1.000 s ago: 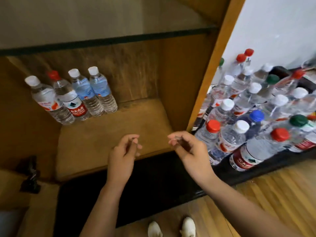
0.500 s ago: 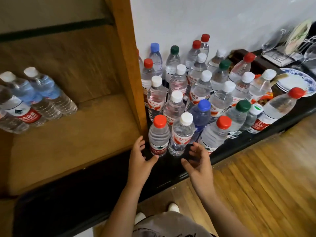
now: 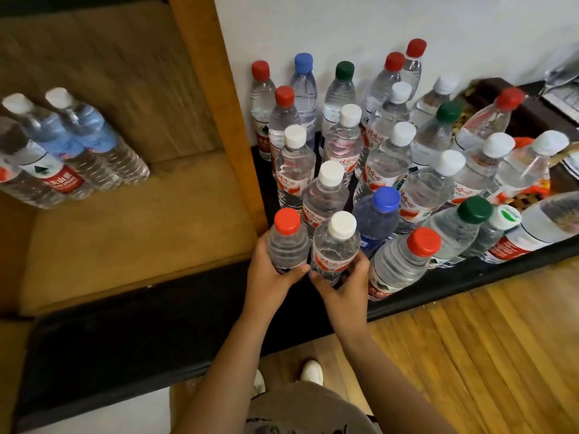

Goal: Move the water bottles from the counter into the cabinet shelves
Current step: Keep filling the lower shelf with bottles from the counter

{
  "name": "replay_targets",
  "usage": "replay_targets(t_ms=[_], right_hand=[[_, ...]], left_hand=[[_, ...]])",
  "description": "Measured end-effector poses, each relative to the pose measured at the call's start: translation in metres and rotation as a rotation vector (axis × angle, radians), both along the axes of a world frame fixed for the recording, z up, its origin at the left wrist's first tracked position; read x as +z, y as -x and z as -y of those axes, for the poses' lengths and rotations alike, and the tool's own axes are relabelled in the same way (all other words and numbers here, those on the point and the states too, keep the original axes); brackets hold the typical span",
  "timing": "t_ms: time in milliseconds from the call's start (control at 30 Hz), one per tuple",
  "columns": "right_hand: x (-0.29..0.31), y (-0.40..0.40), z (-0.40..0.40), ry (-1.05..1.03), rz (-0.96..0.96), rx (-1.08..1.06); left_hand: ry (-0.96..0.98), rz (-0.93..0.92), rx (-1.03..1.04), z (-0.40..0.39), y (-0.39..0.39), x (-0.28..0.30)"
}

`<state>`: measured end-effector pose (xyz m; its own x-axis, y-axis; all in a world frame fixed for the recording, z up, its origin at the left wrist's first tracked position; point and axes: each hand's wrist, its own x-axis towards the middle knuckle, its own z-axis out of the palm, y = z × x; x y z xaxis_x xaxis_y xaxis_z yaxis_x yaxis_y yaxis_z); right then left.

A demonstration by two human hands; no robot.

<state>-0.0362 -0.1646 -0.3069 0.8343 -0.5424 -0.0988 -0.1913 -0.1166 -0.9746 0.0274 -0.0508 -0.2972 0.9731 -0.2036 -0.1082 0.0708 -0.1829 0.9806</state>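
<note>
Bottles at the near edge of the bench are the ones in hand: the left hand (image 3: 269, 274) is wrapped around the lower body of a red-capped bottle (image 3: 286, 239), and the right hand (image 3: 343, 281) is closed around the base of a white-capped bottle (image 3: 335, 249) with a red and white label. Both stand upright, touching or nearly touching each other, at the front left corner of the cluster, just beside the cabinet's wooden side panel (image 3: 225, 120). Whether they are already lifted off the dark bench (image 3: 438, 280) cannot be told.

I judge this to be the pick-up step of another round: two bottles gripped, not yet carried over. Just beside the right hand stand another red-capped bottle (image 3: 404, 261) and a dark blue bottle (image 3: 376, 220), so the white-capped one should come straight up or toward the person to avoid knocking them.

Behind these, the rest of the bottles crowd the bench back to the white wall (image 3: 376, 23), with white, green, red and blue caps; a great many remain, so the task is far from done.

To the left, the cabinet shelf (image 3: 131, 239) holds a short row of bottles (image 3: 62, 151) at its far left. The next move calls for swinging both bottles left around the side panel and setting them upright on the open part of the shelf next to that row.
</note>
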Motion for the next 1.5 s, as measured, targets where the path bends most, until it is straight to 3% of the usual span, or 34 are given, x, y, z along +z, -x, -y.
replay_targets(t_ms=[500,833,1000,1500], right_hand=[[0.001,-0.005,0.005,0.036,0.01,0.114],[0.027,-0.017,-0.045,-0.094,0.062,0.365],[0.038,-0.061,-0.086,-0.042,0.089,0.526],[0.015,-0.135,-0.144,0.158,0.022,0.468]], left_hand=[[0.028,-0.033,0.012,-0.015,0.005,0.006],[0.045,0.047,0.162,-0.107,-0.009,0.027],[-0.007,0.098,0.244,-0.156,-0.05,0.031],[0.075,0.037,0.224,-0.202,-0.115,0.008]])
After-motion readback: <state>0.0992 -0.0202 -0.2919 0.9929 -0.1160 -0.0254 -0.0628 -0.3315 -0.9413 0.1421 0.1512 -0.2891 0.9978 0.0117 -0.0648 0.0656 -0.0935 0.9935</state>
